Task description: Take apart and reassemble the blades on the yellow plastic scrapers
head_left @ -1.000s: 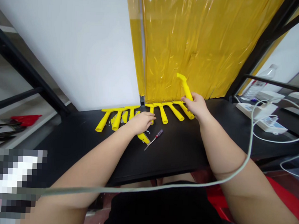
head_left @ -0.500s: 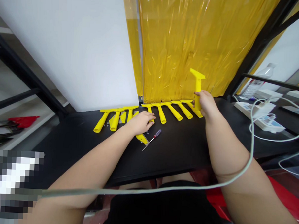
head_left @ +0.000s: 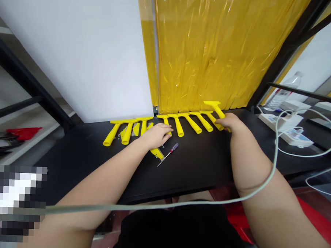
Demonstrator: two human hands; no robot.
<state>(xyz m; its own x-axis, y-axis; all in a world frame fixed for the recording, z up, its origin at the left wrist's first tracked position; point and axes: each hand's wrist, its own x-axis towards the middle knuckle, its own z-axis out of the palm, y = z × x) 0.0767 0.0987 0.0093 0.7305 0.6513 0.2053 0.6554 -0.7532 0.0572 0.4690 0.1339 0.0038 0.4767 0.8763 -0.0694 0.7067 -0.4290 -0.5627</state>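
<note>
My right hand (head_left: pixel 229 122) is closed around the lower part of a yellow T-shaped scraper handle (head_left: pixel 217 110), tilted at the right end of a row of similar yellow handles (head_left: pixel 193 124). My left hand (head_left: pixel 158 134) lies on the black table with its fingers stretched out over the end of another handle (head_left: pixel 166 121). A flat yellow piece (head_left: pixel 157 153) with a metal edge pokes out from under that hand. Beside it lies a small screwdriver (head_left: pixel 174 147) with a purple handle, its shaft toward me. Further left are more yellow handles (head_left: pixel 112 135) and a few small metal parts.
A yellow plastic curtain (head_left: pixel 212 53) and a white panel (head_left: pixel 83 51) stand behind the black table (head_left: pixel 196 169). At right are a white power strip (head_left: pixel 287 133), cables and a plastic bottle (head_left: pixel 284 92). A pale cable (head_left: pixel 178 204) crosses before my arms.
My right hand has lowered the yellow scraper handle from upright in the air to the right end of the row. My left hand stays in place.
</note>
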